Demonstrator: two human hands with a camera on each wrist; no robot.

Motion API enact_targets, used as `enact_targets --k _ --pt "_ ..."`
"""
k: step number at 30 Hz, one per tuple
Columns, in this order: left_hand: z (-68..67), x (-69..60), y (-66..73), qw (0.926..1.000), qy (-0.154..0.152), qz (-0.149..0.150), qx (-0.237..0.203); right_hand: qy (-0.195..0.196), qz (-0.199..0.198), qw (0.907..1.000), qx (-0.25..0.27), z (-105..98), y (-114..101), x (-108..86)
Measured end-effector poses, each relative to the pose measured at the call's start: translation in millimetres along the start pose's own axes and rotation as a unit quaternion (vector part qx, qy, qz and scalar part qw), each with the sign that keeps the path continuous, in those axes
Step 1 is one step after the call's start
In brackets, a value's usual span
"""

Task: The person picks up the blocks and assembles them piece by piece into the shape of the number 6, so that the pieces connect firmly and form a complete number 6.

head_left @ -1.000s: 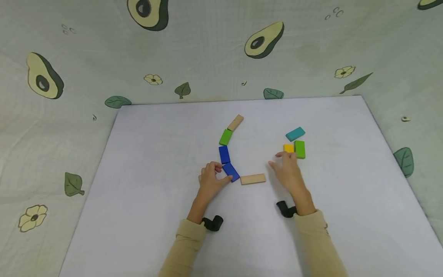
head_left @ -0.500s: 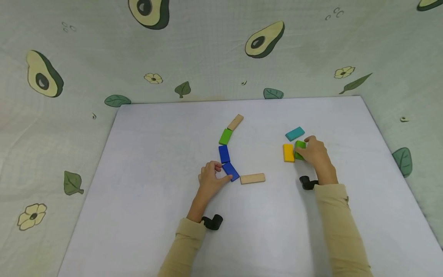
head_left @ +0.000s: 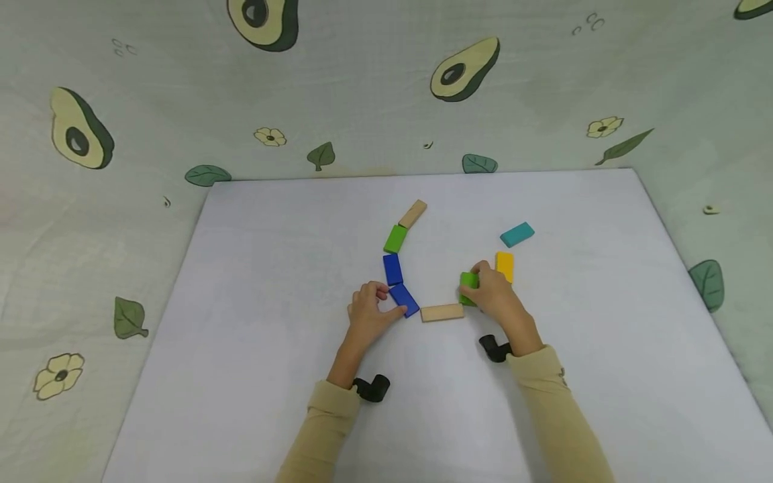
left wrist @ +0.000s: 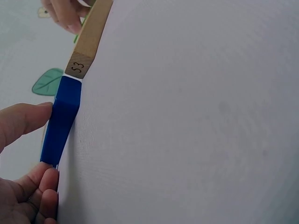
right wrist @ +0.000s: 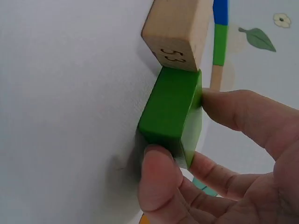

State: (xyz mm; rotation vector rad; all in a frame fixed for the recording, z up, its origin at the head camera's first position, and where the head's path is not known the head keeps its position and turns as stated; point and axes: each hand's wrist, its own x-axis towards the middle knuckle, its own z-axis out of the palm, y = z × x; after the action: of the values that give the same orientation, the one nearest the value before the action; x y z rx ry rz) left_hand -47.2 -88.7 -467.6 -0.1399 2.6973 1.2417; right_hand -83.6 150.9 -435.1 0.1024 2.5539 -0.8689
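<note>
My right hand (head_left: pixel 500 295) pinches a green wooden block (head_left: pixel 468 282) at the right end of a plain wooden block (head_left: pixel 442 312). In the right wrist view that green block (right wrist: pixel 170 102) meets the plain block's numbered end (right wrist: pixel 176 55) at a corner, thumb and fingers on it. My left hand (head_left: pixel 367 312) holds the lower blue block (head_left: pixel 404 300) between thumb and fingertips. Seen from the left wrist, the blue block (left wrist: pixel 65 109) nearly touches the plain block (left wrist: pixel 88 44). An upper blue block (head_left: pixel 392 269), another green block (head_left: pixel 395 239) and another plain block (head_left: pixel 413 214) continue the curve upward.
A yellow block (head_left: pixel 504 266) lies just beyond my right hand, partly hidden by it. Behind it is a teal block (head_left: pixel 517 234). The white tabletop (head_left: pixel 272 255) ends at the back against an avocado-patterned cloth (head_left: pixel 374 87).
My right hand went right to the green block beside the yellow one, gripped it, and brought it left to the plain block's end. My left hand stayed at the lower blue block.
</note>
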Motion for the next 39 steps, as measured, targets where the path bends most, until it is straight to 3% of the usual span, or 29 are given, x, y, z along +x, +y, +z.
enact_targets --k 4,8,11,13,17,21,24,29,33,36,39 --pt "-1.6 -0.7 0.2 1.0000 -0.005 -0.004 -0.005 0.036 -0.001 0.9993 0.012 -10.6 5.2 -1.6" --pt "-6.5 3.7 1.1 0.9991 -0.019 -0.022 -0.031 0.089 0.042 0.9951 -0.006 -30.0 19.1 5.6" --pt "-12.2 12.2 0.3 0.9976 -0.022 -0.038 -0.054 0.066 0.074 0.9946 -0.031 -42.9 26.6 15.3" --pt "-16.3 20.2 0.2 0.9972 -0.016 -0.043 -0.059 0.035 0.071 0.9963 -0.032 -48.2 26.3 21.9" --pt "-23.4 38.5 4.1 0.9985 0.007 -0.042 -0.033 0.019 -0.003 0.9996 -0.020 -47.7 9.6 35.3" --pt "-26.2 56.3 9.7 0.9992 0.021 -0.035 0.000 0.018 -0.097 0.9949 -0.021 -37.1 -16.1 49.9" --pt "-25.6 68.1 11.2 0.9994 0.020 -0.028 0.008 -0.006 -0.122 0.9916 -0.043 -29.2 -28.9 57.8" --pt "-23.5 83.4 9.8 0.9998 0.018 -0.009 0.006 -0.050 -0.113 0.9885 -0.087 -27.1 -33.8 58.8" --pt "-23.4 94.5 9.3 0.9998 0.017 -0.001 -0.005 -0.007 -0.098 0.9863 -0.132 -42.2 -21.7 60.5" --pt "-23.7 102.9 9.3 0.9998 0.018 0.003 -0.011 0.035 -0.054 0.9818 -0.179 -60.3 -2.4 65.7" --pt "-23.9 110.0 9.2 0.9998 0.014 0.000 -0.011 0.037 -0.006 0.9826 -0.182 -75.3 18.0 70.2"
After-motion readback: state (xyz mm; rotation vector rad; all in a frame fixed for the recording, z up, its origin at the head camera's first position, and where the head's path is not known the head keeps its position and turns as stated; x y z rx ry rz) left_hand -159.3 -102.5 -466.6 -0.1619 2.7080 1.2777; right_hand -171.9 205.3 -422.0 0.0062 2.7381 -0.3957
